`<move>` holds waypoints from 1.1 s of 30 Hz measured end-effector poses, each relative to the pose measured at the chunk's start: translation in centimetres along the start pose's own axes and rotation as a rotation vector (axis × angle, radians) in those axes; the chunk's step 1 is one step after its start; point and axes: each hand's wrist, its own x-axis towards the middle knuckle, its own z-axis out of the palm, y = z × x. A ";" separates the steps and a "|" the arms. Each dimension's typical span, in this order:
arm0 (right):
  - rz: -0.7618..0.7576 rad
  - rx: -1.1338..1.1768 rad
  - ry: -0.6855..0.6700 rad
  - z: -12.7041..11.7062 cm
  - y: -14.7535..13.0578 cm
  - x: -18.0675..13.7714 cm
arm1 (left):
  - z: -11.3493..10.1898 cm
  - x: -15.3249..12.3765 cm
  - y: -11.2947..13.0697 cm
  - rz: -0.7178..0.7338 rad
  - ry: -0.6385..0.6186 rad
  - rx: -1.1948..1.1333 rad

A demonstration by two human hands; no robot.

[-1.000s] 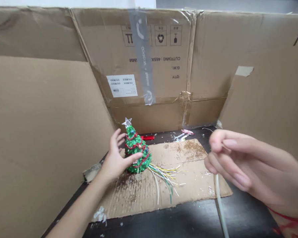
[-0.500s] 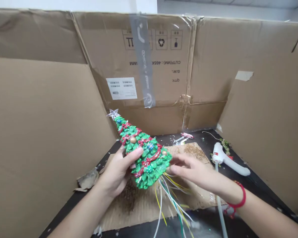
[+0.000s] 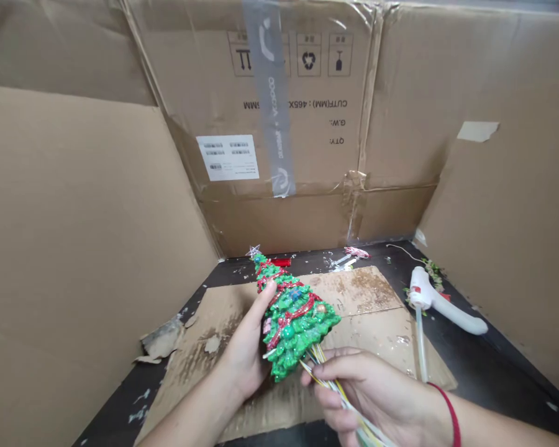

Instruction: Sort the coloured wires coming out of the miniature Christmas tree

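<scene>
Head view, green Christmas tree (image 3: 294,320) tilted in cupped left hand (image 3: 245,357), right hand (image 3: 368,388) pinching its wires (image 3: 328,386)

A small green Christmas tree (image 3: 294,323), glittery with red garlands, is held tilted over sideways, its silver star (image 3: 254,251) at the upper end. A bunch of thin yellow, white and green wires (image 3: 338,391) trails from its base.

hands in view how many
2: the left hand cups the green glittery Christmas tree ornament, and the right hand grips its bundle of thin yellow and white wires. No others show.
</scene>
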 end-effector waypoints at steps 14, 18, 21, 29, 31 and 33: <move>-0.098 -0.254 0.061 0.8 -0.2 -0.8 | -0.1 0.3 0.7 0.123 0.154 -0.107; -0.096 -0.300 0.054 1.0 -0.1 -0.9 | 0.3 0.0 0.5 0.123 0.176 -0.079; -0.087 -0.315 0.076 0.9 0.0 -0.8 | 0.3 -0.2 0.3 0.128 0.162 -0.060; -0.103 -0.345 0.082 0.3 0.6 -0.2 | 0.4 -0.6 -0.4 0.134 0.100 -0.068; -0.110 -0.344 0.086 0.3 0.7 -0.1 | 0.5 -0.7 -0.6 0.116 0.085 -0.066; -0.119 -0.339 0.092 0.3 0.8 0.0 | 0.5 -0.8 -0.6 0.099 0.076 -0.064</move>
